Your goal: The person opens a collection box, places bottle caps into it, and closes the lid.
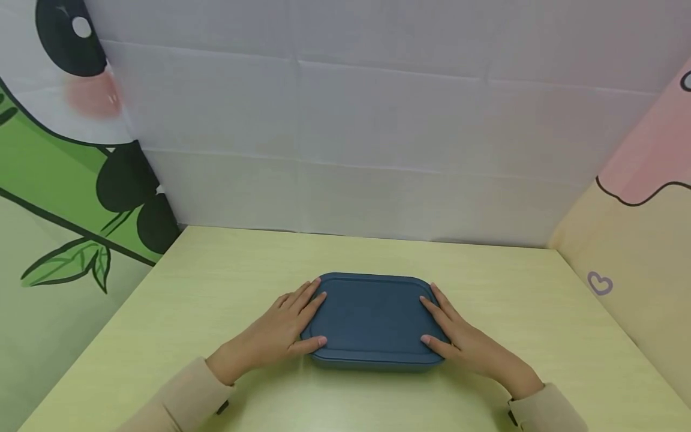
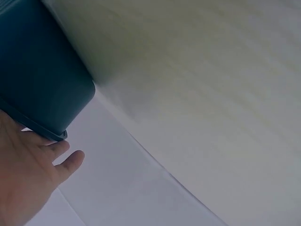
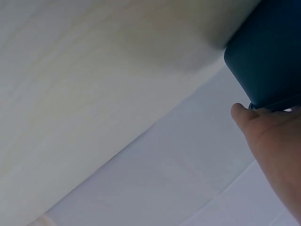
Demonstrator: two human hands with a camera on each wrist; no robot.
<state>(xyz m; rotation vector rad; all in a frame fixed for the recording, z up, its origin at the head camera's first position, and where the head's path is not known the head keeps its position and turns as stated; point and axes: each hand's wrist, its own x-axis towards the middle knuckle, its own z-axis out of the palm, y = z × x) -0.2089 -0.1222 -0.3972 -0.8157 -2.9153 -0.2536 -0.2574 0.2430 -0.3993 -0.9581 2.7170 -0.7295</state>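
Note:
A dark blue rectangular container with rounded corners (image 1: 375, 318) stands on the table, its lid on top. My left hand (image 1: 278, 330) rests on the lid's left edge, fingers fairly straight and spread, thumb at the near left corner. On the opposite edge lies my right hand (image 1: 469, 342), its fingers extended over the rim and thumb near the front. The left wrist view shows the container's side wall (image 2: 42, 70) and the left hand (image 2: 28, 174) along the lid rim. In the right wrist view, the right hand (image 3: 277, 141) touches the rim too. Inside the container is hidden.
A pale yellow wood-grain table (image 1: 243, 258) spreads around the container. Behind it rises a creased white backdrop (image 1: 378, 120). Printed cartoon panels stand along both sides, a green one (image 1: 54, 210) at left and a pink and cream one (image 1: 637, 240) at right.

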